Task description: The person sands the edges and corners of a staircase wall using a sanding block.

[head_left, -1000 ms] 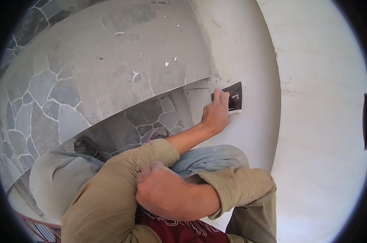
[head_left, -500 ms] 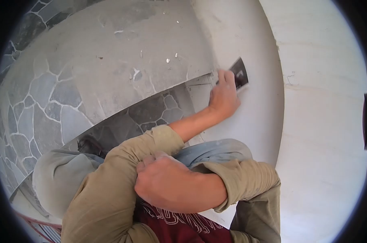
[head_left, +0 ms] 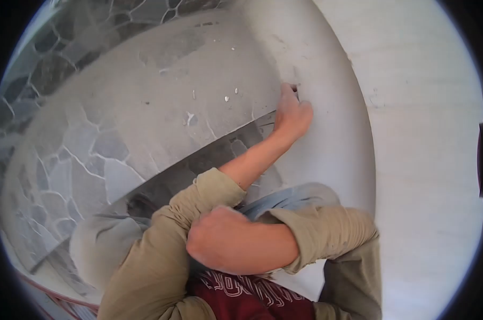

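Note:
My left hand (head_left: 293, 114) is closed round a dark flat-bladed scraper (head_left: 295, 90), of which only a small part shows beside the fingers. It is at the pale wall surface (head_left: 326, 122), by the corner of a grey plastered ledge (head_left: 172, 96). My right forearm is bent across my body, and my right hand (head_left: 212, 226) rests against the left sleeve (head_left: 209, 189) near the elbow. The right fingers are hidden from view, and whether they hold anything does not show.
Irregular stone paving with light joints (head_left: 81, 165) covers the left part of the ledge. Small white chips (head_left: 227, 98) lie on the grey plaster. Below the ledge edge is a dark recess (head_left: 183, 168). My bent knees are close beneath my arms, and a white wall (head_left: 422, 160) rises at the right.
My left hand has shifted slightly, and the scraper has turned from showing its broad dark face to being mostly hidden. The right fingers, partly seen before, are now out of sight. The view has shifted.

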### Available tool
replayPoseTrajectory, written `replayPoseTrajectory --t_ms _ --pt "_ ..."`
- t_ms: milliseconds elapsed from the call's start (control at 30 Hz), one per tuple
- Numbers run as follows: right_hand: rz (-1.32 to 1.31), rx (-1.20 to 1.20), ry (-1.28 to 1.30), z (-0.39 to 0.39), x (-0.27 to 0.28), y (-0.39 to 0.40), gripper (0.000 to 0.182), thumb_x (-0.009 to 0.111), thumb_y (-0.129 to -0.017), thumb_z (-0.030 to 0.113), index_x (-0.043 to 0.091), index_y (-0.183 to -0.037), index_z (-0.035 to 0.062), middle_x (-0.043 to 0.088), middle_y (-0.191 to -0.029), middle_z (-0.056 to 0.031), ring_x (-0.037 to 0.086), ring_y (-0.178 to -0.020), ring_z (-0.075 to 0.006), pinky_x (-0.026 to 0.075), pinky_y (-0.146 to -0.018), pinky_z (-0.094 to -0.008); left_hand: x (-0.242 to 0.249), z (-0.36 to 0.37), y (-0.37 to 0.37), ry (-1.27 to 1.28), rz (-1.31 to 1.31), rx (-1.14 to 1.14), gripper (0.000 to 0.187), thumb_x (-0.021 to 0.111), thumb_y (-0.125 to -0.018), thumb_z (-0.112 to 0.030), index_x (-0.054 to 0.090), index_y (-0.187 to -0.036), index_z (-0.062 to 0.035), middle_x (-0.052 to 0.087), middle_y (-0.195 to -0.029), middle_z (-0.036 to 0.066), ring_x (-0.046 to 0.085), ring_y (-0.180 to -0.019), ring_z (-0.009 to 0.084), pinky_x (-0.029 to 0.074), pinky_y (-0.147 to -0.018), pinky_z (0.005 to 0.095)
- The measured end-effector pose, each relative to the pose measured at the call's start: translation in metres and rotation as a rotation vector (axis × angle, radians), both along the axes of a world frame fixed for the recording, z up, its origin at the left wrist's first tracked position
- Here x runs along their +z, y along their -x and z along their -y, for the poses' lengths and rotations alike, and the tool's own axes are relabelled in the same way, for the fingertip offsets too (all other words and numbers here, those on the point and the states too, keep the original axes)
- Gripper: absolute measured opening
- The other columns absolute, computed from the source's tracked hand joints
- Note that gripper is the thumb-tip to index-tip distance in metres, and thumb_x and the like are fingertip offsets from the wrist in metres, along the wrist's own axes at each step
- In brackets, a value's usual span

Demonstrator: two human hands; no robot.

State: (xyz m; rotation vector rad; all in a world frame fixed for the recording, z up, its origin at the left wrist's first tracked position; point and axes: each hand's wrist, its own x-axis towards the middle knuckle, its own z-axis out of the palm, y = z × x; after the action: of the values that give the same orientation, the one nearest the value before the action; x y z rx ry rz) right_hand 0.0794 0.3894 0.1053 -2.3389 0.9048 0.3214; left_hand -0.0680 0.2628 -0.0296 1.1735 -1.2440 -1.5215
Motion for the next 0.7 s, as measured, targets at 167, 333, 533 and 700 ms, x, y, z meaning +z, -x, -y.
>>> replayPoseTrajectory --t_ms 167,333,533,700 --pt "-0.251 0.143 -0.209 0.028 0.011 -0.022 0.043 0.087 -0.062 0.018 0.079 -0.104 0.0129 0.075 -0.109 0.0009 0.073 -0.095 -0.0265 0.061 -0.068 -0.0514 -0.015 0.093 -0.048 -0.417 -0.322 -0.113 0.036 0.05 -0.097 -0.031 0.06 -0.111 0.0003 0.064 -0.107 0.013 0.061 -0.1 0.0283 0.049 -0.083 0.0447" --pt "-0.302 0.204 -0.307 0.012 -0.015 -0.034 0.032 0.083 -0.071 0.018 0.078 -0.101 0.0101 0.076 -0.102 -0.0011 0.072 -0.089 -0.0272 0.06 -0.065 -0.0512 0.004 0.077 -0.046 -0.314 -0.126 -0.3 0.025 0.051 -0.095 -0.025 0.063 -0.102 -0.004 0.062 -0.084 0.007 0.061 -0.074 0.0188 0.048 -0.061 0.0336" --pt "-0.257 0.389 -0.279 0.005 -0.017 -0.034 0.037 0.086 -0.069 0.022 0.077 -0.102 0.0082 0.076 -0.097 -0.0039 0.073 -0.083 -0.0293 0.062 -0.065 -0.0495 0.004 0.083 -0.04 -0.366 -0.161 -0.151 0.022 0.048 -0.091 -0.019 0.058 -0.099 -0.0014 0.061 -0.086 0.009 0.062 -0.072 0.0211 0.055 -0.059 0.0365" --pt "-0.298 0.431 -0.28 0.014 -0.029 -0.036 0.046 0.09 -0.062 0.022 0.077 -0.104 0.0071 0.076 -0.097 -0.0047 0.073 -0.083 -0.0294 0.064 -0.065 -0.0487 -0.031 0.028 -0.014 -0.151 -0.113 -0.011 0.021 0.05 -0.092 -0.019 0.059 -0.099 -0.0017 0.063 -0.092 0.011 0.064 -0.079 0.0246 0.056 -0.067 0.0411"
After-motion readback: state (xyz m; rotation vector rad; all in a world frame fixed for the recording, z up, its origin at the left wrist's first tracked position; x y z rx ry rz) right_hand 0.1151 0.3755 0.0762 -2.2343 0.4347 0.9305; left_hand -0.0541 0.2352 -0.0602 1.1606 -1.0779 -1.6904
